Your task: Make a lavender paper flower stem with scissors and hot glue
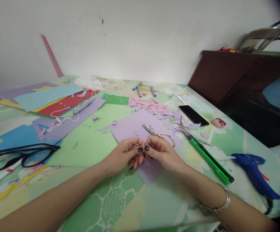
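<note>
My left hand [130, 153] and my right hand [158, 151] meet at the middle of the table, thumbs and fingertips pinched together. Whatever lies between the fingertips is too small and hidden to make out. Beneath and beyond them is a sheet of light purple paper [130, 124], its near corner showing below my hands. Small gold-handled scissors [157, 133] lie on the sheet with their blades slightly apart, just beyond my right hand. Pink and purple paper scraps [149, 105] are heaped behind the sheet.
To the right lie a green cutter [210, 159], a black phone [193, 115] and a blue glue gun [256, 175]. On the left are black glasses [21, 156], a marker [3, 174] and coloured sheets [48, 95]. Rolled paper pieces [153, 91] lie near the wall.
</note>
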### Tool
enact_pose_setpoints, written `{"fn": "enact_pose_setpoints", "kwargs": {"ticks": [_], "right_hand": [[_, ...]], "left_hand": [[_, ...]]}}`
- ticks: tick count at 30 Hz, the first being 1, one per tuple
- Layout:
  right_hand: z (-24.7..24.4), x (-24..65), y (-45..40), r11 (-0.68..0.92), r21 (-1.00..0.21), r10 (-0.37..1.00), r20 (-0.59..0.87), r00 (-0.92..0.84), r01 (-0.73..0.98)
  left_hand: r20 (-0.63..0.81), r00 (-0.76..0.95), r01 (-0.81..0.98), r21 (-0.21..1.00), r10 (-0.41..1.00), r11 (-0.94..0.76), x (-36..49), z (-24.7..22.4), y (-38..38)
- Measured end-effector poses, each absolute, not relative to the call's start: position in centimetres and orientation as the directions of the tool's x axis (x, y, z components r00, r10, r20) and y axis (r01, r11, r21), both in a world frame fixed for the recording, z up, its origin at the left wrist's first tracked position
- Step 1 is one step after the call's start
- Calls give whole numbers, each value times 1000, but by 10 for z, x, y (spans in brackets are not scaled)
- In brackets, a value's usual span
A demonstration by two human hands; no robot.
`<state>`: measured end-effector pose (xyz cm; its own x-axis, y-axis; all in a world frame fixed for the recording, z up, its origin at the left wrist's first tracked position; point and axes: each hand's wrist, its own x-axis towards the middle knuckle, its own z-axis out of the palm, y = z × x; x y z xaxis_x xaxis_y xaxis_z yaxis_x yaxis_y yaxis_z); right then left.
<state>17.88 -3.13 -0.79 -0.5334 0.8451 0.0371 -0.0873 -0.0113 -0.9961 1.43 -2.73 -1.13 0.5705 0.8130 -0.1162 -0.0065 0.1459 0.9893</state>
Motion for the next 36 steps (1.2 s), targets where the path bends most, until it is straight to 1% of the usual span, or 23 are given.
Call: {"fn": "enact_pose_setpoints", "kwargs": {"ticks": [6,13,16,18,20,22,25,30,36], "right_hand": [[-11,180,-30,-26,-991,835,50,-549,-130],[-11,179,-30,-32,-997,857,5,-515,-64],[-8,178,-31,7,-999,869,23,-494,-35],[-8,178,-33,83,-996,900,58,-432,39],[-9,178,-34,161,-973,930,93,-356,166],[-10,179,-35,221,-931,944,129,-305,291],[-11,180,-35,315,-857,936,209,-283,409],[-8,180,-37,459,-721,888,348,-301,519],[-8,182,-37,476,-697,879,386,-279,537]], "left_hand": [[-111,574,-17,989,811,147,15,-13,-26],[-103,572,-12,991,814,134,14,-13,-27],[-90,571,-14,993,816,119,14,-12,-27],[-94,555,-13,993,827,121,14,-11,-27],[-104,534,-11,991,839,130,15,-10,-27],[-111,514,-11,991,851,136,15,-10,-27],[-117,489,-11,990,865,141,16,-10,-27],[-125,483,-21,988,867,153,16,-9,-27],[-143,516,-57,978,845,200,15,-5,-31]]}}
